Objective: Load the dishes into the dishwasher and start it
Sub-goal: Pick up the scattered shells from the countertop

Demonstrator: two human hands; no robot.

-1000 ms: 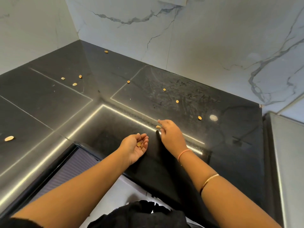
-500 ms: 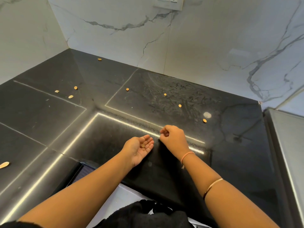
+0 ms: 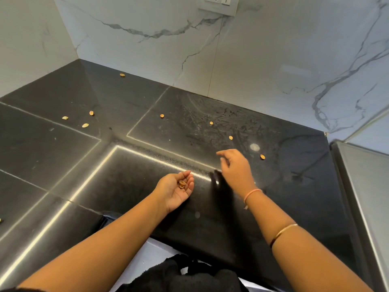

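Two small tan shells (image 3: pixel 182 183) lying loose just behind the left fingers (image 3: pixel 188 176); more shells (image 3: pixel 262 157) scattered beyond the right fingers (image 3: pixel 223 153).

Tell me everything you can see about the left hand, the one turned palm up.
The left hand is bare, turned palm up and loosely cupped, with relaxed fingers pointing toward the wall. A couple of small tan shell pieces lie at the base of its fingers, carried rather than pinched. It sits over the black countertop near the front edge; whether it rests on the stone cannot be told. No band shows on its wrist.
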